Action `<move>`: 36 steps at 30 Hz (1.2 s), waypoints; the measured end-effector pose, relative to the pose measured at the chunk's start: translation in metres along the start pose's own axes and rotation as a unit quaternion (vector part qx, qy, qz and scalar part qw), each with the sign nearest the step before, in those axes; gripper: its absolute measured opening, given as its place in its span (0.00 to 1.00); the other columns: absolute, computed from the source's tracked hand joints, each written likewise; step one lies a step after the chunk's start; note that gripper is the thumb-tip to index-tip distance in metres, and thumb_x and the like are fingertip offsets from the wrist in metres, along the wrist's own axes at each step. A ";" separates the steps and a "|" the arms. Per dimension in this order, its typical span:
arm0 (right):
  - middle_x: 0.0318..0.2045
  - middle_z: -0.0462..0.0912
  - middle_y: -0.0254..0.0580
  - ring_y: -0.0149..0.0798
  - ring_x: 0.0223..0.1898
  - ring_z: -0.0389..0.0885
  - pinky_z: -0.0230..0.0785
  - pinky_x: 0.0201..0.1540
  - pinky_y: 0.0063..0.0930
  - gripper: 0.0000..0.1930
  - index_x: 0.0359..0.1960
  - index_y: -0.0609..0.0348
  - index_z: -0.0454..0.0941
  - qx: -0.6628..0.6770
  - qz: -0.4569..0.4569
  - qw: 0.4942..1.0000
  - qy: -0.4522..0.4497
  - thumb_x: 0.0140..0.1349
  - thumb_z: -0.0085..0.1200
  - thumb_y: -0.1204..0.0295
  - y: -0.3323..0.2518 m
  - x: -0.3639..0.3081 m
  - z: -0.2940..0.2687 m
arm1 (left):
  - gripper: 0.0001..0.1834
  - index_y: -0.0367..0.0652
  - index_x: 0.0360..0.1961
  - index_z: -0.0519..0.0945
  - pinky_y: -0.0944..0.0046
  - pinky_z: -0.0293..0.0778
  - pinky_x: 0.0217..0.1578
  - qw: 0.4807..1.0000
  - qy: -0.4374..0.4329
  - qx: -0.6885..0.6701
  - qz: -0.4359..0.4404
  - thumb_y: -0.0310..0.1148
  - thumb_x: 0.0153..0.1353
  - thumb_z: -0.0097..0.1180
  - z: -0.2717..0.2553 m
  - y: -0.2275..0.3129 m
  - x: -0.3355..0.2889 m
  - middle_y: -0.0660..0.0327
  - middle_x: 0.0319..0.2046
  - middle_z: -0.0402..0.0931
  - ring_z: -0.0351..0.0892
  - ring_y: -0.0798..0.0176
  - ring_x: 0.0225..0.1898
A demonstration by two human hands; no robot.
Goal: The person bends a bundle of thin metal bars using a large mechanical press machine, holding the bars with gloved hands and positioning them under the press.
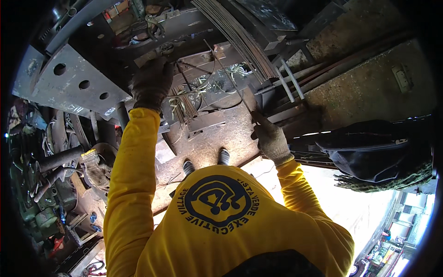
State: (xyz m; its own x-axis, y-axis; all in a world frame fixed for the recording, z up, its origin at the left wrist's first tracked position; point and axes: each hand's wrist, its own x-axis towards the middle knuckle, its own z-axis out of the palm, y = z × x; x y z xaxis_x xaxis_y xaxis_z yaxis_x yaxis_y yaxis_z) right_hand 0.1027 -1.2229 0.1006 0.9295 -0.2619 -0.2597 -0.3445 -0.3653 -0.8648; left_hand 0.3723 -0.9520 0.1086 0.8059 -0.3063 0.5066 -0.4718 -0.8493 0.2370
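Observation:
My right hand [271,141], in a pale knitted glove, is closed on the lower end of a thin metal rod [228,76]. The rod slants up and left across the work area. My left hand [152,81] wears a darker glove and is up beside a large dark steel beam. Its fingers are lost in shadow, so whether it grips anything does not show. Near it are a bundle of short thin rods [184,107] and some loose pale strands.
A steel plate with round holes [84,84] juts in at left. A long bundle of thin rods [244,44] lies across the top. At right hangs a dark bag [369,150]. A work glove [96,168] sits among pipes and tools at lower left.

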 end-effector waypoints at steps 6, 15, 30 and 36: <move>0.27 0.85 0.40 0.28 0.19 0.78 0.74 0.25 0.27 0.25 0.70 0.50 0.69 0.001 0.050 0.999 -0.021 0.71 0.43 0.70 -0.032 -0.003 0.001 | 0.14 0.48 0.38 0.83 0.46 0.79 0.44 1.000 0.000 0.010 -0.006 0.45 0.65 0.55 0.000 0.000 -0.001 0.51 0.39 0.84 0.84 0.44 0.41; 0.30 0.85 0.40 0.27 0.18 0.77 0.73 0.22 0.24 0.25 0.70 0.54 0.67 0.078 0.054 0.995 -0.044 0.71 0.43 0.71 -0.039 -0.002 0.004 | 0.14 0.49 0.42 0.83 0.46 0.79 0.45 1.000 0.007 -0.004 -0.003 0.47 0.64 0.57 -0.001 0.000 -0.002 0.52 0.40 0.84 0.84 0.45 0.43; 0.28 0.85 0.44 0.28 0.15 0.75 0.72 0.19 0.25 0.28 0.72 0.56 0.64 0.106 0.049 0.992 -0.051 0.69 0.40 0.71 -0.030 0.029 0.011 | 0.14 0.50 0.43 0.83 0.47 0.79 0.44 1.000 0.020 -0.012 0.008 0.47 0.65 0.57 0.000 -0.003 -0.002 0.54 0.40 0.85 0.85 0.46 0.43; 0.28 0.85 0.44 0.28 0.15 0.75 0.71 0.18 0.25 0.29 0.73 0.60 0.62 0.118 0.046 0.990 -0.058 0.69 0.41 0.71 -0.031 0.029 0.012 | 0.14 0.51 0.43 0.83 0.47 0.79 0.43 1.000 0.006 -0.017 -0.004 0.47 0.65 0.56 -0.003 -0.001 -0.003 0.54 0.41 0.84 0.85 0.46 0.43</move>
State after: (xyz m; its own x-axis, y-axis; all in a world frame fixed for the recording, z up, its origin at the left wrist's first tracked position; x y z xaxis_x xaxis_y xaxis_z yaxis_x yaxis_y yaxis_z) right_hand 0.1416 -1.2082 0.1142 0.9089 -0.1743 -0.3789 -0.4018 -0.1217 -0.9076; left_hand 0.3695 -0.9493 0.1095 0.8051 -0.2948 0.5146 -0.4782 -0.8359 0.2694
